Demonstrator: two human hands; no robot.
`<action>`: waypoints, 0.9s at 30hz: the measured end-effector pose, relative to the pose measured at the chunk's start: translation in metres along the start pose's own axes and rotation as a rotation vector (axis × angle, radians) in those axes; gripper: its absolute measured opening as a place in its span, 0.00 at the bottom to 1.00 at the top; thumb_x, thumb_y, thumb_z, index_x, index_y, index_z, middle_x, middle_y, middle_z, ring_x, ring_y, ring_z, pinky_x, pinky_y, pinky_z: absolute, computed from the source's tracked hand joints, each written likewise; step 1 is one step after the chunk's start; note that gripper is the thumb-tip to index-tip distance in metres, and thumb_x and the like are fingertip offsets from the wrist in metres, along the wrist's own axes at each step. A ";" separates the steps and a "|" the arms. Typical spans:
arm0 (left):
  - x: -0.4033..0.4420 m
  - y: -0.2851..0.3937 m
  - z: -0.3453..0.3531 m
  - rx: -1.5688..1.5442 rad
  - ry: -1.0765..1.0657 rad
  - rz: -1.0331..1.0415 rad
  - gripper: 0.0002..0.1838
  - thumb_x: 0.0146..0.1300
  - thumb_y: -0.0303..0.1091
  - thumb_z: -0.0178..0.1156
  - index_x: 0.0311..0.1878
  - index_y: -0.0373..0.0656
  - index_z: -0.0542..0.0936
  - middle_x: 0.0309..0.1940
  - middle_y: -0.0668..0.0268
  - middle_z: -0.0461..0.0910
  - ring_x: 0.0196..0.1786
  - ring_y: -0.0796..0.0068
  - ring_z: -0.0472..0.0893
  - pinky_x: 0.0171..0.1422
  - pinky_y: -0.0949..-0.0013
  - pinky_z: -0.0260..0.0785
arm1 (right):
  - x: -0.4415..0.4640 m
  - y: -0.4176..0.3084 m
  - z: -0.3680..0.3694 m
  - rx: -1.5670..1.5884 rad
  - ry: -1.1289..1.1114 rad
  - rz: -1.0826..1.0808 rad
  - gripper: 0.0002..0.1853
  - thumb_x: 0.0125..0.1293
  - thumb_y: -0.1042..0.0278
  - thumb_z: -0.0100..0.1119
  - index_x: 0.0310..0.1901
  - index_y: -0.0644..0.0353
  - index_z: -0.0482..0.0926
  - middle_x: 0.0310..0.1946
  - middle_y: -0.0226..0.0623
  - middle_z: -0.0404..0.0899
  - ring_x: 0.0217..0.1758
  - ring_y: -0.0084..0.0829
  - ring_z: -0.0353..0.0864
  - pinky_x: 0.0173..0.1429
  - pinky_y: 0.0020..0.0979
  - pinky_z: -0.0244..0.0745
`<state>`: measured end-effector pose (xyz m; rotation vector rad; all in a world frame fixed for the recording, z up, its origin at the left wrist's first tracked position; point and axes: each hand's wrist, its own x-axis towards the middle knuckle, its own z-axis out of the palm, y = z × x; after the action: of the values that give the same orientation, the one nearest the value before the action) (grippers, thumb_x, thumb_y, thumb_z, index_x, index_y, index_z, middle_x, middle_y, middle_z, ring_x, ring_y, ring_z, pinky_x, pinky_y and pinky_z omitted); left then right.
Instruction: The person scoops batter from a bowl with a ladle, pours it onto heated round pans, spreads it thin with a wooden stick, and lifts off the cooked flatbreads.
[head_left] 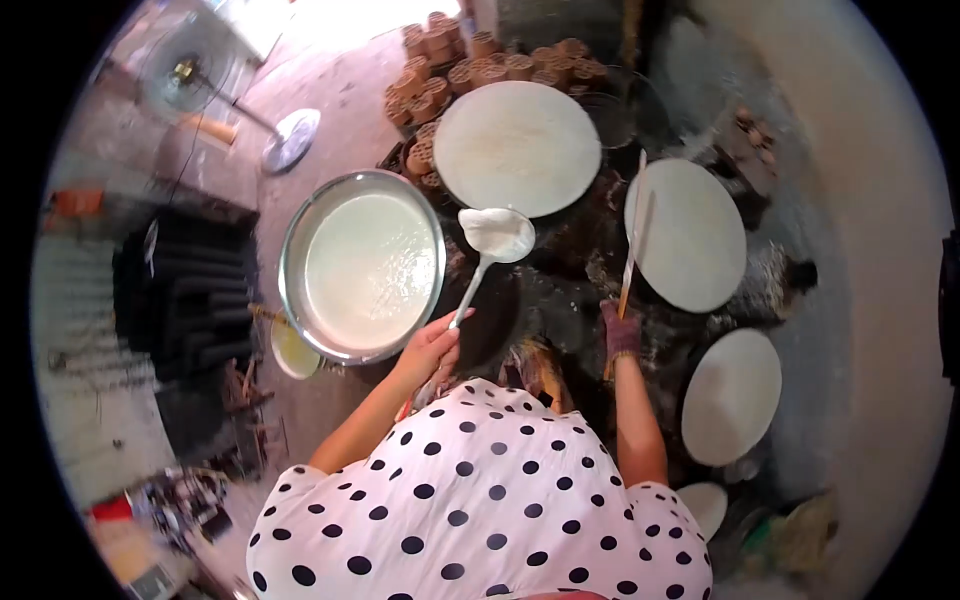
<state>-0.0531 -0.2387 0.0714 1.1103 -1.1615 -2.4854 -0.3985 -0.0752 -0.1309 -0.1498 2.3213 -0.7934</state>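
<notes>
My left hand (432, 348) is closed around the handle of a ladle (472, 285). White batter (497, 232) fills the ladle's bowl, which hangs beside a wide metal basin (287, 262) of the same white liquid. Gloved in dark purple, my right hand (621, 333) grips a long thin flat stick (637, 225). The stick's upper part lies along the left edge of a round pale griddle (695, 235). Ahead of the ladle is another large round white griddle (515, 140).
Stacked clay-coloured perforated briquettes (490, 70) stand behind the far griddle. A third round griddle (733, 397) is at the right, near the wall. A pedestal fan (290, 140) stands back left. Dark cylinders (195, 290) and a small bowl (293, 350) of yellowish liquid are at the left.
</notes>
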 end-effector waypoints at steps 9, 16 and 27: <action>0.004 -0.027 0.014 -0.448 0.478 0.060 0.22 0.74 0.35 0.43 0.69 0.44 0.62 0.18 0.76 0.61 0.14 0.87 0.59 0.17 0.83 0.52 | -0.012 -0.275 0.127 -0.609 -0.121 -1.119 0.19 0.60 0.52 0.61 0.49 0.52 0.76 0.44 0.40 0.78 0.50 0.41 0.77 0.49 0.42 0.75; -0.029 -0.046 0.005 -0.554 0.690 0.114 0.22 0.74 0.36 0.44 0.68 0.44 0.63 0.18 0.75 0.62 0.13 0.86 0.60 0.17 0.82 0.53 | -0.024 -0.353 0.230 -0.958 -0.144 -1.133 0.45 0.53 0.50 0.69 0.69 0.49 0.54 0.52 0.43 0.71 0.53 0.44 0.77 0.49 0.44 0.78; -0.036 -0.047 -0.013 -0.606 0.627 0.179 0.22 0.74 0.37 0.43 0.69 0.43 0.62 0.18 0.74 0.61 0.14 0.86 0.60 0.17 0.81 0.55 | -0.011 -0.388 0.194 -0.791 -0.017 -0.983 0.35 0.61 0.66 0.54 0.71 0.48 0.54 0.50 0.44 0.78 0.47 0.42 0.82 0.48 0.40 0.78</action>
<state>-0.0124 -0.1987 0.0518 1.3525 -0.2865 -1.9083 -0.3069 -0.4836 -0.0145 -1.7031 2.3475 -0.2057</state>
